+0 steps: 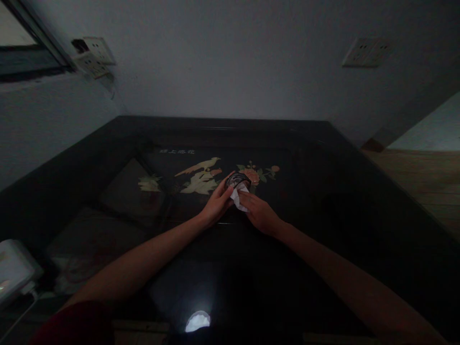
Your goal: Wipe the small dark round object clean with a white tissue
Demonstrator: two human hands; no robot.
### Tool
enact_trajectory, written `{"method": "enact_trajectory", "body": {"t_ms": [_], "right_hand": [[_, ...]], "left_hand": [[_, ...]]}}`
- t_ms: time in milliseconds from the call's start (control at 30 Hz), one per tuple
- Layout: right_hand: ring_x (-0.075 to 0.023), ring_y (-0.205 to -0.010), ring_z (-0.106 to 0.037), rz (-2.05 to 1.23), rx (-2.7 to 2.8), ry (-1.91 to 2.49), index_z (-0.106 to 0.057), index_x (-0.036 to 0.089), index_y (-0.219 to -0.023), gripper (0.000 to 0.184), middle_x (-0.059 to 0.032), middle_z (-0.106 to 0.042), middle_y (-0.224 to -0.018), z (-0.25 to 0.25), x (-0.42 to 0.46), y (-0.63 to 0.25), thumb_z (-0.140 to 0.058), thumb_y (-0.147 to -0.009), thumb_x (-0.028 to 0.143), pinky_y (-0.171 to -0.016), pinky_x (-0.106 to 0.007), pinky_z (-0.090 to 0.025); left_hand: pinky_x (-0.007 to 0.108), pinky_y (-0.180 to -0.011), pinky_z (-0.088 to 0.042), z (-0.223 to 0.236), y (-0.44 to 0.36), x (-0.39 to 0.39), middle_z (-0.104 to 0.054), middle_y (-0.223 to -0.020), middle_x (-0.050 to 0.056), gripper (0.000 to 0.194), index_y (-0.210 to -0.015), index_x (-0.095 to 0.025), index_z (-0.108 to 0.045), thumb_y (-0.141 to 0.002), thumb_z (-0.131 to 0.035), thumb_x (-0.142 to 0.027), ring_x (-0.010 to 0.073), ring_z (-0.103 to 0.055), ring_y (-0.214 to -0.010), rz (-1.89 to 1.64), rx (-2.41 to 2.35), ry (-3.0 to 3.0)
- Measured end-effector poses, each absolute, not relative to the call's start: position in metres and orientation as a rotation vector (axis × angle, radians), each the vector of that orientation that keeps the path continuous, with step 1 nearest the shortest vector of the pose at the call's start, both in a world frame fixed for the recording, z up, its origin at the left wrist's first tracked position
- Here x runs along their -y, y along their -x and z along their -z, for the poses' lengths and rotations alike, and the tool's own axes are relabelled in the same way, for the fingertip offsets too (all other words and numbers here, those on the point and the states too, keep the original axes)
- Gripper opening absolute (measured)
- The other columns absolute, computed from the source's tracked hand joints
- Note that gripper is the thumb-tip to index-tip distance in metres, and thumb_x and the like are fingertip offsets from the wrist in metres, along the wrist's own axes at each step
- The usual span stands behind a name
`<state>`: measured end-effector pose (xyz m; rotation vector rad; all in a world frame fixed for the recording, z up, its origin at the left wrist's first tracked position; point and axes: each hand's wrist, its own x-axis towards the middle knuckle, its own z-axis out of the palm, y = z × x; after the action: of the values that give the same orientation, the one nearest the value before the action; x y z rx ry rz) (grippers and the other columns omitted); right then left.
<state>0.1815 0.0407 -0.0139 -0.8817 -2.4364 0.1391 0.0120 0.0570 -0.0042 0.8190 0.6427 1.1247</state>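
1. At the near left, a white box point(17, 266) is seen, with a white cable point(22, 314) attached at its near side.
2. At the far left, a window point(36, 52) is cut off by the edge of view.
3. The left forearm is reached inward from a dark red sleeve point(77, 323) at the near left.
4. White sockets point(96, 53) are set at the far left, beyond the dark, glossy table point(100, 148).
5. Pale characters point(177, 151) and a bird point(204, 164) are shown on the tabletop, left of centre.
6. By the left hand point(216, 203), a dark object point(237, 180) is held over the middle of the table; its left side is clamped by the fingers. Whether the table is touched by it cannot be told.
7. A white tissue point(240, 200) is pressed against its near side.
8. A pink flower point(253, 175) is partly covered by the object.
9. The tissue is gripped by the right hand point(263, 214), its fingers kept close together; its thumb cannot be made out.
10. At the far right, a socket plate point(366, 51) is mounted on the wall point(233, 57), and a wooden floor point(424, 177) is seen beyond the table.
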Motion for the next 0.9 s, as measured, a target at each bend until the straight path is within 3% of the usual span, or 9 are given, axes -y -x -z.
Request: {"method": "enact_trajectory", "body": {"t_ms": [133, 267, 533, 700, 900], "right_hand": [[-0.0246, -0.12, -0.057, -0.422, 2.31, 0.835, -0.051, 0.01, -0.128, 0.037, -0.0181, -0.061, -0.126, 0.015, -0.039, -0.18, -0.042, -0.093, 0.02, -0.099, -0.041, -0.049], [-0.0243, -0.12, -0.057, -0.466, 2.276, 0.838, -0.05, 0.01, -0.128, 0.037, -0.018, -0.061, -0.126, 0.016, -0.038, -0.181, -0.042, -0.094, 0.022, -0.099, -0.041, -0.049], [-0.0237, -0.127, -0.052, 0.0, 2.52, 0.852, -0.057, 0.01, -0.125, 0.04, -0.0154, -0.06, -0.13, 0.007, -0.048, -0.191, -0.043, -0.088, 0.008, -0.101, -0.04, -0.048], [-0.0259, -0.131, -0.047, 0.395, 2.566, 0.911, -0.055, 0.013, -0.128, 0.04, -0.0148, -0.057, -0.133, -0.003, -0.047, -0.194, -0.04, -0.092, 0.007, -0.107, -0.055, -0.036], [-0.0278, -0.13, -0.047, 0.463, 2.545, 0.973, -0.052, 0.01, -0.131, 0.04, -0.0175, -0.054, -0.136, -0.003, -0.044, -0.19, -0.036, -0.094, 0.008, -0.109, -0.064, -0.027]], "left_hand": [[0.03, -0.093, -0.047, 0.007, -0.01, -0.058, -0.053, -0.137, 0.005, 0.062, -0.137, -0.032, -0.045, -0.08, -0.069, -0.035, 0.0233, -0.051, -0.123, -1.109, -0.654, -0.873], [0.032, -0.093, -0.048, 0.008, -0.01, -0.059, -0.053, -0.137, 0.005, 0.06, -0.137, -0.032, -0.045, -0.081, -0.067, -0.034, 0.0246, -0.05, -0.124, -1.116, -0.632, -0.907], [0.028, -0.088, -0.049, 0.01, -0.011, -0.059, -0.054, -0.136, 0.005, 0.057, -0.134, -0.031, -0.048, -0.08, -0.068, -0.035, 0.0233, -0.052, -0.122, -1.151, -0.628, -0.88], [0.026, -0.085, -0.049, 0.015, -0.012, -0.061, -0.056, -0.133, 0.005, 0.051, -0.13, -0.03, -0.053, -0.081, -0.067, -0.036, 0.0208, -0.054, -0.116, -1.172, -0.621, -0.888], [0.024, -0.082, -0.048, 0.018, -0.014, -0.063, -0.057, -0.131, 0.005, 0.048, -0.127, -0.029, -0.055, -0.081, -0.067, -0.036, 0.018, -0.055, -0.112, -1.203, -0.609, -0.887]]}}
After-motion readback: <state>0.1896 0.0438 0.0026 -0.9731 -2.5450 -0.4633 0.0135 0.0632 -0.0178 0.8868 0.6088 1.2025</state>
